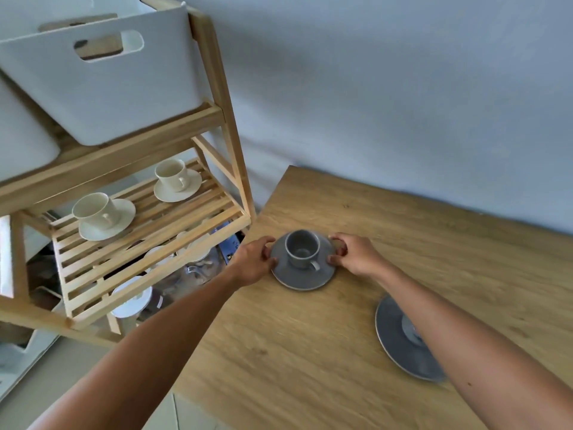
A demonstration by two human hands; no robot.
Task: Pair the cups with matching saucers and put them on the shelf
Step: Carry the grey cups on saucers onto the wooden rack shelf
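Observation:
A grey cup (301,248) stands upright on a grey saucer (302,279) near the left edge of the wooden table (310,352). My left hand (254,262) pinches the saucer's left rim and my right hand (356,254) pinches its right rim. A second grey saucer (400,346) with a grey cup (410,330) on it lies nearer to me, partly hidden by my right forearm. On the slatted wooden shelf (145,240) to the left stand two cream cups on cream saucers, one in front (96,211) and one at the back (172,175).
A white bin (108,88) with a handle cutout sits on the shelf's upper level. Below the slatted level are white dishes (130,301) and glassware, seen through the slats. A grey wall backs the table. The slats to the right of the cream sets are bare.

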